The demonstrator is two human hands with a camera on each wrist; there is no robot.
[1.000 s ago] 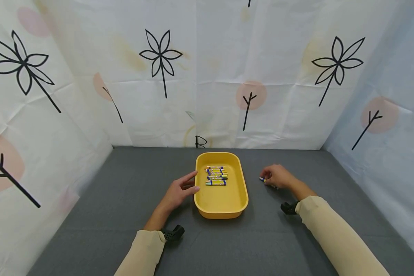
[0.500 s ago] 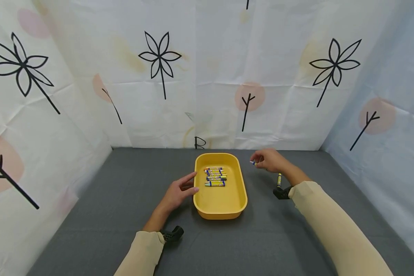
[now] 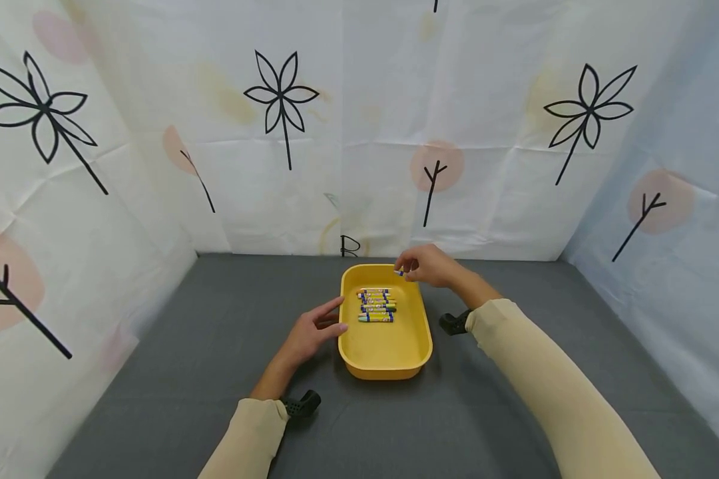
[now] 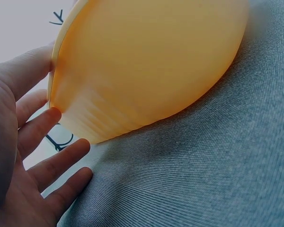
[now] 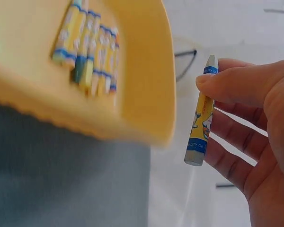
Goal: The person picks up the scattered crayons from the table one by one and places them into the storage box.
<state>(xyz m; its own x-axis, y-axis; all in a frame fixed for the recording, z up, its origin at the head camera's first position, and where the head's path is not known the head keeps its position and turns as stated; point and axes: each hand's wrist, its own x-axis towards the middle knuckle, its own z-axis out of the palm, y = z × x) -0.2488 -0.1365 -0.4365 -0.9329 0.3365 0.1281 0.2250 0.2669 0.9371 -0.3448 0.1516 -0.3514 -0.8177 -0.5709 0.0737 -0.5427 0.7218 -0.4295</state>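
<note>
In the head view, a yellow plastic tray (image 3: 385, 352) stands on the grey cloth. Several oil pastels (image 3: 376, 306) in yellow and blue wrappers lie side by side in its far half. My right hand (image 3: 434, 266) is at the tray's far right corner and pinches a whitish oil pastel (image 5: 199, 118) between thumb and fingers, its tapered tip up in the right wrist view. At the tray's left side, my left hand (image 3: 305, 339) rests with fingertips and thumb on the rim. Its fingers are spread and fairly straight against the outer wall in the left wrist view.
Grey cloth (image 3: 216, 319) covers the table. White fabric walls (image 3: 371, 100) printed with flowers and twigs stand behind and on both sides. A black wrist camera mount (image 3: 454, 323) hangs under the right wrist, close to the tray's right side.
My right hand has moved left from the table to the tray's far right corner, carrying the oil pastel. Another pastel, seen by the right wrist earlier, is hidden now. My left hand stays put.
</note>
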